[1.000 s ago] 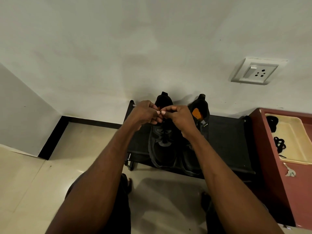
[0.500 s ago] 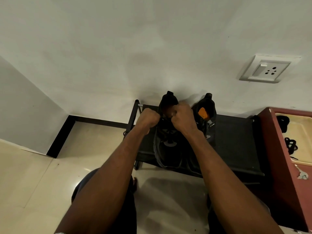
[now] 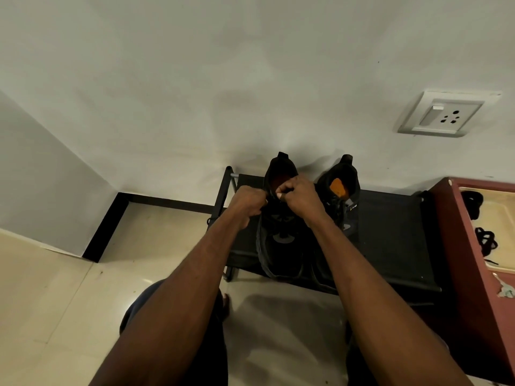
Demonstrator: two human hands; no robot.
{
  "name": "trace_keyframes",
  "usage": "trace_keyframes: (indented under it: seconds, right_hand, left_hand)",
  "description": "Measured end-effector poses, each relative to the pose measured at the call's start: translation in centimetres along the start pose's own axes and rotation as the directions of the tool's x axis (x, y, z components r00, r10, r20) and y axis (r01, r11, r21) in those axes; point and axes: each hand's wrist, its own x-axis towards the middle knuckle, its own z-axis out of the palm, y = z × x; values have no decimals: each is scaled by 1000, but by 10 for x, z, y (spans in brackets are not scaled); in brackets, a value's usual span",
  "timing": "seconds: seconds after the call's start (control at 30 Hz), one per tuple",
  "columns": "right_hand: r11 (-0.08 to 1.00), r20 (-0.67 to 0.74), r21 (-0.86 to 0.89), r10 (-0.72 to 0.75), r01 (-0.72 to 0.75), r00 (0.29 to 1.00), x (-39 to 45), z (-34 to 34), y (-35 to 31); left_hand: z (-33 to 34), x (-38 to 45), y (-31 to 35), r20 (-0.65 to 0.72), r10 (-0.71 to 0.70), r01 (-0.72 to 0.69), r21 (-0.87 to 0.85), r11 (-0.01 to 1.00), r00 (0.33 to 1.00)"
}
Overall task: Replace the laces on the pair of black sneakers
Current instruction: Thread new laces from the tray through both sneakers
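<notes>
While both fists work over the collar of the left black mesh sneaker [image 3: 278, 240], the pair stands side by side on a low black fabric-topped shoe rack [image 3: 390, 232] against the white wall, toes toward the person; the right black sneaker with the orange insole [image 3: 344, 196] is untouched just beside it.

Left hand [image 3: 248, 203]: fingers curled tight at the outer edge of the shoe's throat. Right hand [image 3: 299, 196]: also curled, thumb and forefinger pinched together near the tongue. Each appears clamped on something thin — presumably a lace end, though black cord against a black upper does not resolve from here, so I cannot confirm it. The hands sit nearly touching.

Judgement on the step: top-eyelet work, either drawing the lace snug or freeing it. To do it well —
- keep the two pulls equal, so the ends stay the same length;
- pull along the line of the eyelets, not upward, or the light shoe will lift off the rack;
- keep the tongue centred under the crossing.

Risk: the sneaker could skid back into the wall under an uneven tug.

Off to the right, dark tangled laces [image 3: 486, 239] lie in a cream plastic tray [image 3: 501, 218] on a maroon wooden cabinet [image 3: 459, 246], well apart from the hands.
</notes>
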Motion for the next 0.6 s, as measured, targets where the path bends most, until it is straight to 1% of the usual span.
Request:
trace_keyframes:
  seconds: [0.07, 0.13, 0.17, 0.27, 0.33, 0.37, 0.4, 0.47, 0.5, 0.53, 0.57, 0.6]
  right_hand:
    - [1000, -42, 17, -18, 19, 999, -1, 1, 1]
    - [999, -72, -20, -50, 49, 996, -3, 1, -2]
    - [999, -77, -20, -45, 43, 996, -3, 1, -1]
    - [997, -25, 50, 62, -60, 998, 1, 2, 3]
    - [993, 17, 66, 94, -95, 995, -2, 3, 4]
    - [996, 3, 32, 81, -81, 997, -5, 4, 6]
    - [997, -38, -50, 48, -50, 998, -10, 4, 6]
    - [960, -144, -276, -77, 35, 987, -24, 6, 4]
    - [940, -167, -338, -114, 52, 979, -32, 7, 2]
    - [935, -150, -354, -97, 39, 984, -38, 8, 2]
    - [938, -110, -345, -55, 13, 992, -42, 11, 3]
    - [941, -60, -338, -11, -10, 998, -47, 13, 4]
  left_hand:
    - [-1, -1, 0, 9, 13, -13, 16, 1000, 1000]
    - [-4, -2, 1, 38, 19, -21, 40, 999, 999]
    - [-5, -2, 2, 54, 19, -22, 39, 999, 998]
    - [-7, -4, 3, 51, 22, -20, -49, 999, 998]
    - [-3, -2, 1, 16, 77, -76, -52, 996, 997]
    - [0, -1, 0, -15, 117, -118, -37, 992, 993]
    - [2, -2, 1, -40, 118, -120, -59, 991, 992]
    - [2, -6, 2, -83, 85, -97, -142, 985, 993]
    - [1, -9, 6, -118, 70, -77, -53, 996, 991]
    - [1, -10, 1, -158, 192, -160, 196, 967, 969]
    - [0, -13, 4, -189, 223, -189, 182, 965, 956]
    - [-1, -15, 12, -170, 151, -171, -111, 979, 974]
